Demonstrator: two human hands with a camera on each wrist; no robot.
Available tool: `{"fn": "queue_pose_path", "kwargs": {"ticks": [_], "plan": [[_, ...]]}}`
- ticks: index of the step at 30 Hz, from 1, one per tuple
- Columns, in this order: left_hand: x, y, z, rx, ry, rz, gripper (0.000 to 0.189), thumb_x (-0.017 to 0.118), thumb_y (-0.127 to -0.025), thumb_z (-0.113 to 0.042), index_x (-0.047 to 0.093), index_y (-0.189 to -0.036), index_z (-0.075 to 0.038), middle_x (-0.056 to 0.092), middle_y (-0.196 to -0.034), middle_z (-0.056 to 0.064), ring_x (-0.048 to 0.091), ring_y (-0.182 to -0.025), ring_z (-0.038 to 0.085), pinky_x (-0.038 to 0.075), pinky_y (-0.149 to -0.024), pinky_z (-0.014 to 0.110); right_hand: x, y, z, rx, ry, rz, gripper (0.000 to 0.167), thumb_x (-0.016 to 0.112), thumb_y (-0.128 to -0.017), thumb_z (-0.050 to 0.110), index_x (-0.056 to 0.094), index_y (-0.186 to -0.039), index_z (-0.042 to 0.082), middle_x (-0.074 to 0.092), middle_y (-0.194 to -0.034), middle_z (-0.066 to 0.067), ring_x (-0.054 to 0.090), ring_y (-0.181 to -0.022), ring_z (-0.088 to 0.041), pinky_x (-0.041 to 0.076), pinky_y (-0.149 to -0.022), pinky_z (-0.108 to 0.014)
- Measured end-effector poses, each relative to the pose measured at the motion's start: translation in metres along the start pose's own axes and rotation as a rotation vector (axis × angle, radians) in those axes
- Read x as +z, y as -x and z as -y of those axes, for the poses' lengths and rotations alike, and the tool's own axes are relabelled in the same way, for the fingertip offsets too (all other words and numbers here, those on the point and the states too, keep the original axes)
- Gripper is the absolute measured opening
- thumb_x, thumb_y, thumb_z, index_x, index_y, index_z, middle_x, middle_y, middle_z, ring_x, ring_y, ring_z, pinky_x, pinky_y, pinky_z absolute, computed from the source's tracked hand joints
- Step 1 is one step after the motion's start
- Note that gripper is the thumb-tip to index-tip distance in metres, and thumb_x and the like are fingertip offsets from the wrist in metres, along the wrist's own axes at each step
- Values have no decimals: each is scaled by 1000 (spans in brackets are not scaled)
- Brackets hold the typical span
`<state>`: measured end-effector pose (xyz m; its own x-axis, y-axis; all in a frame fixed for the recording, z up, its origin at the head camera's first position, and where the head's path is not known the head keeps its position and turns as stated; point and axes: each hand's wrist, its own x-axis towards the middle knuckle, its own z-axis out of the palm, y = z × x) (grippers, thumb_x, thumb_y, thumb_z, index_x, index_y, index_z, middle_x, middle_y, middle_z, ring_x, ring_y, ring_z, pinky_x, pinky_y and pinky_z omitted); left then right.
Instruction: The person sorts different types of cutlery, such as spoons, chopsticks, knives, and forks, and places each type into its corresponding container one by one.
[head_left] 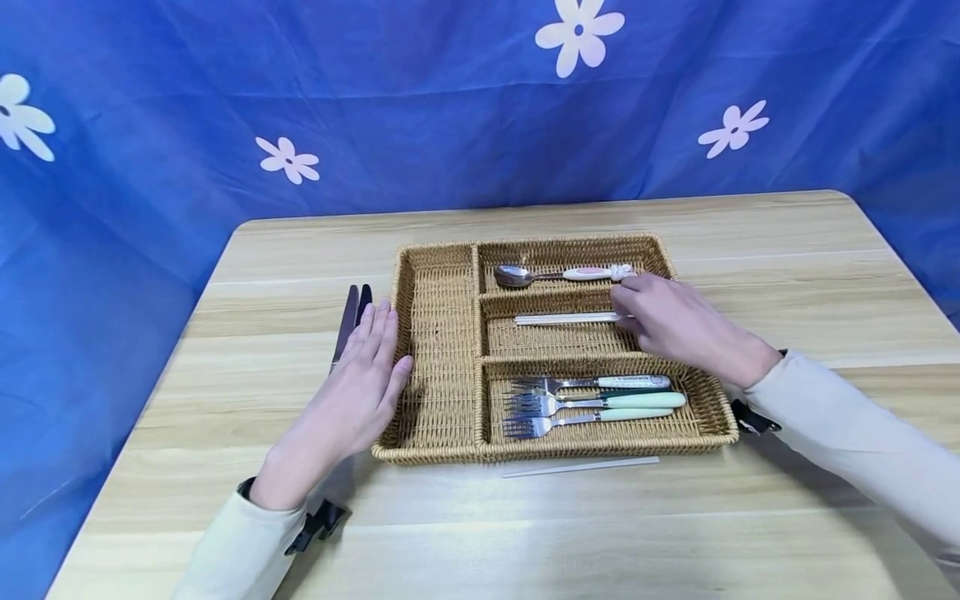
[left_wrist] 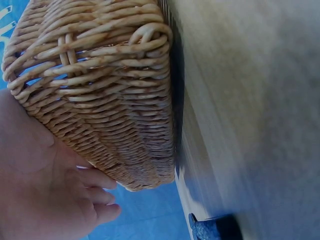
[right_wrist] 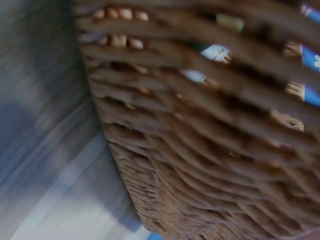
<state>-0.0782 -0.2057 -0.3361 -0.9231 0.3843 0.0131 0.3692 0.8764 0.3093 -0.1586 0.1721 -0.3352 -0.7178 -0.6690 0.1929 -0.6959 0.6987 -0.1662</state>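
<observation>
A woven cutlery tray (head_left: 435, 455) with several compartments lies on the table. My left hand (head_left: 360, 387) rests with straight fingers along the tray's left rim; the left wrist view shows the palm beside the woven wall (left_wrist: 115, 110). Over the middle compartment, my right hand (head_left: 678, 325) has its fingers curled at the right end of some white chopsticks (head_left: 562, 318), which it seems to pinch; the fingertips are partly hidden. In the right wrist view, the tray's wall (right_wrist: 200, 150) hides that hand. A spoon (head_left: 562, 273) lies in the back compartment, several forks (head_left: 592, 404) in the front one.
One more white chopstick (head_left: 581, 467) lies on the table before the tray's front edge. Dark-handled knives (head_left: 347, 323) lie left of the tray, partly covered by the left hand. Behind the wooden table (head_left: 787, 275) hangs a blue flowered cloth (head_left: 450, 108).
</observation>
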Motion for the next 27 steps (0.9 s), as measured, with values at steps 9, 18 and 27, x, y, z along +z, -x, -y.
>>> {"fn": "queue_pose_path", "kwargs": {"ticks": [9, 18, 27], "plan": [[0, 0, 0, -16, -1, 16, 64, 28, -106, -28, 0, -149, 10, -8, -157, 23, -11, -145, 33, 2, -119, 51, 2, -3, -3, -8, 35, 44, 31, 72, -75, -3, 54, -60, 17, 52, -59, 6, 45, -49, -8, 42, -43, -24], [1, 1, 0, -28, 8, 16, 64, 28, -106, -28, 0, -149, 9, -10, -157, 21, -12, -145, 33, 2, -118, 52, 5, -5, -5, -1, 95, 30, 36, 73, -80, 2, 50, -57, 17, 44, -52, 5, 40, -44, -10, 36, -38, -24], [0, 0, -1, -18, 5, 11, 64, 29, -106, -28, 0, -149, 10, -8, -157, 22, -10, -145, 33, 2, -119, 51, 8, -4, -9, 15, 77, 29, 30, 72, -81, 2, 56, -60, 15, 50, -54, 5, 44, -46, -10, 42, -40, -27]]}}
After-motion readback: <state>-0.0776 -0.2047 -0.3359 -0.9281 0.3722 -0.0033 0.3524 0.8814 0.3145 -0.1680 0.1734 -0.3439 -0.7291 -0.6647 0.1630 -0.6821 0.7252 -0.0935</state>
